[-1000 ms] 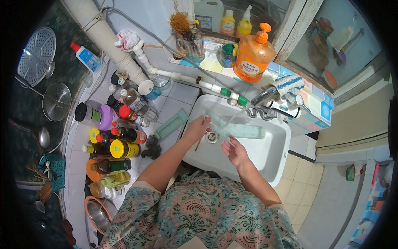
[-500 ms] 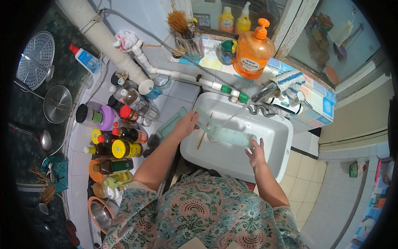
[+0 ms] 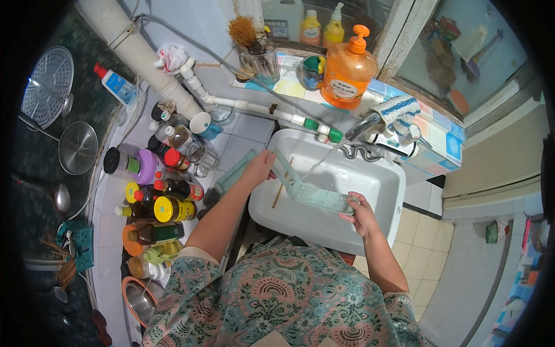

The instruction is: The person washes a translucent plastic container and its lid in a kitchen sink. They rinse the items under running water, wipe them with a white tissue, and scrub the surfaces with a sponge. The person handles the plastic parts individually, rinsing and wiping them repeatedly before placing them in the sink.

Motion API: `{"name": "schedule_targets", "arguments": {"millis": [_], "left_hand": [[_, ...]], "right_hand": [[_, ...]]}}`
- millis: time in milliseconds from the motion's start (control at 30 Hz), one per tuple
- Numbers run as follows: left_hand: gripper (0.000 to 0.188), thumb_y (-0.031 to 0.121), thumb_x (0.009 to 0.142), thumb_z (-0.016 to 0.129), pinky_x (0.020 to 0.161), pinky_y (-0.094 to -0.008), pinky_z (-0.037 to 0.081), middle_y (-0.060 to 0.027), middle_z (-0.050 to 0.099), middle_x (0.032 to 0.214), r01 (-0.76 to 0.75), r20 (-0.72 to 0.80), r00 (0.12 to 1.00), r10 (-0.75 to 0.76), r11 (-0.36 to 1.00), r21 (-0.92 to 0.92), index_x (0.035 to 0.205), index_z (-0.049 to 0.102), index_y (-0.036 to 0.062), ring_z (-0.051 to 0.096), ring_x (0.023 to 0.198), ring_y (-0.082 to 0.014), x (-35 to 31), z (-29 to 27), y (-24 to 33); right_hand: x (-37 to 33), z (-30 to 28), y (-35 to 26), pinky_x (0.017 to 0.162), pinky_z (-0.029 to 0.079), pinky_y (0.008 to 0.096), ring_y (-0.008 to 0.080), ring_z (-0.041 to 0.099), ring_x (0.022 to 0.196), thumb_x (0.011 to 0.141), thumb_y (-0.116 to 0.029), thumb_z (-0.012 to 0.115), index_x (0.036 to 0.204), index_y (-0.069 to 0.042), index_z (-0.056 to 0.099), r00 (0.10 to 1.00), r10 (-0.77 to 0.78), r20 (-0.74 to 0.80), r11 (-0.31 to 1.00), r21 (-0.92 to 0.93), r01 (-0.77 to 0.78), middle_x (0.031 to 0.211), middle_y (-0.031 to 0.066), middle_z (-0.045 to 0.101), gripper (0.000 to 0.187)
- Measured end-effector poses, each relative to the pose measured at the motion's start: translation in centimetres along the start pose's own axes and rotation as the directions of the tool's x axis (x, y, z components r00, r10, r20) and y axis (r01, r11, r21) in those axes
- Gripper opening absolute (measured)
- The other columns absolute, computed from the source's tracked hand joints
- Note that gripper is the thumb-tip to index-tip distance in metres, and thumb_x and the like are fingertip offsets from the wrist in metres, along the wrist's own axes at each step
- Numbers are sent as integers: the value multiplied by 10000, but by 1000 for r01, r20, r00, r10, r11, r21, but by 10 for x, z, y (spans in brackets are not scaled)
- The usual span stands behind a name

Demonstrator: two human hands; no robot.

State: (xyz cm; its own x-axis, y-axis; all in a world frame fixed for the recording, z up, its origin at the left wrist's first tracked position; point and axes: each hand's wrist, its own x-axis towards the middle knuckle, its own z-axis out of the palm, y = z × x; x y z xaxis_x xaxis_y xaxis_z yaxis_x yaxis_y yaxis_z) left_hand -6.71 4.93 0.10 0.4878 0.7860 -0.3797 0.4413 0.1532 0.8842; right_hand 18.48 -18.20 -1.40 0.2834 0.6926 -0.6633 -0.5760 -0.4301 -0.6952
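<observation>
Hours here count from the middle of the white sink [image 3: 324,232], with 12 at the top of the view. The pale green box [image 3: 321,198] is over the middle of the sink; whether it touches the bottom I cannot tell. The right hand [image 3: 362,215], at 4 o'clock, grips its end, fingers curled round it. The left hand [image 3: 259,168], at 10, is closed on a pale strip [image 3: 284,164] that slants down to the box's other end; I cannot tell if the two are joined. A thin stick [image 3: 282,186] lies in the sink at 9. Water runs in from the tap [image 3: 362,127] at 1, where a striped cloth [image 3: 398,112] is draped.

At 12, a tiled sill [image 3: 292,88] under the window carries an orange soap bottle [image 3: 348,78] and, toward 11, a brush [image 3: 245,32] upright in a glass. The counter [image 3: 245,128], in white tiles, bears a green tray [image 3: 228,178] near 9, partly behind the left forearm, and crowded bottles [image 3: 176,188] beyond. A steel bowl [image 3: 140,301] sits at 8. On the dark wall hangs a strainer [image 3: 49,87], at 10. Cream floor tiles [image 3: 430,240] show at 4.
</observation>
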Motion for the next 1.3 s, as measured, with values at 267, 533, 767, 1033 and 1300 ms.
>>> {"name": "schedule_targets", "arguments": {"millis": [267,533,767,1033,1300], "left_hand": [[352,359,935,411,605,-320,476,-85,628,759,-102,-75,990,123,966,239,1064,546,61,633,600,-183,-12,5,37],[356,373,944,404,617,-395,483,-114,635,695,-205,-172,912,374,775,598,1139,540,109,642,643,-273,-30,-1,68],[307,335,926,454,589,-438,472,-154,622,695,-347,-120,769,628,568,746,1140,549,137,595,636,-361,-65,4,116],[314,310,911,482,576,-416,471,-145,612,655,-251,-63,829,555,471,845,1147,542,112,609,627,-325,-69,6,133],[373,313,953,428,600,-284,500,-76,615,979,-22,-3,1000,22,1000,-6,1238,457,73,652,685,-170,-32,-7,40]], "right_hand": [[23,0,21,707,578,325,175,524,1022,976,-266,400,1211,-134,452,1000,1,-11,997,74,0,1175,27,464,275],[44,24,17,809,535,356,180,501,1067,990,-251,346,1279,-141,392,999,19,34,996,84,-22,1222,44,452,313],[63,47,33,808,537,350,188,510,1062,971,-204,401,1293,-126,362,990,103,95,994,19,-105,1223,62,459,334],[54,41,39,762,562,328,199,592,939,939,-217,476,1290,-69,364,939,242,244,969,-105,-222,1175,87,502,397],[-11,-29,-6,799,517,323,208,564,1020,919,-351,526,1352,-79,355,985,-84,149,984,168,59,1266,103,454,540]]}}
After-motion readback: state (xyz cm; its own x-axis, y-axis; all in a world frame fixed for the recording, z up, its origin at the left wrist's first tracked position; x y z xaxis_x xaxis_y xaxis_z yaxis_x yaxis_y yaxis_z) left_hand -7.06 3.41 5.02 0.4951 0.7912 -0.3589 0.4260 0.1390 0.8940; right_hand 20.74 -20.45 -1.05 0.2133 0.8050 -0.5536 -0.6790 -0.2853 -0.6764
